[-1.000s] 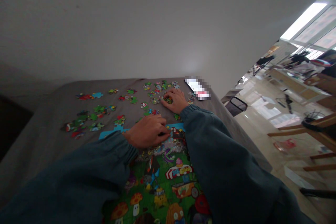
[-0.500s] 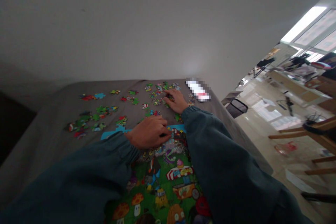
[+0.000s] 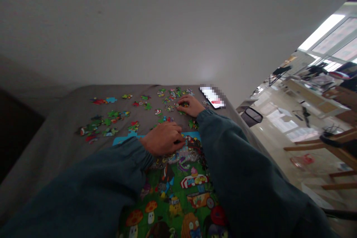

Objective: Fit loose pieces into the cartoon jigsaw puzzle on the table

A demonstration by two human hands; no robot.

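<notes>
A colourful jigsaw puzzle (image 3: 178, 182) with cartoon figures on green lies in front of me, partly joined, with a light blue strip along its far edge. My left hand (image 3: 164, 139) rests on its far part, fingers curled and thumb tip close to the forefinger. Whatever is under those fingertips is too small to make out. Farther out, my right hand (image 3: 192, 105) reaches over loose puzzle pieces (image 3: 169, 108). Its thumb and forefinger stand apart around a piece on the cloth, and I see no piece lifted.
More joined and loose pieces (image 3: 113, 119) are scattered over the grey cloth (image 3: 69, 119) on the left. A lit phone (image 3: 212, 97) lies at the far right corner. The white wall (image 3: 156, 37) rises behind the table. To the right, the floor holds a wooden chair (image 3: 340, 148).
My right hand has shifted slightly, its thumb and forefinger now closer together over the loose pieces. My left hand stays on the puzzle. The view has turned a little.
</notes>
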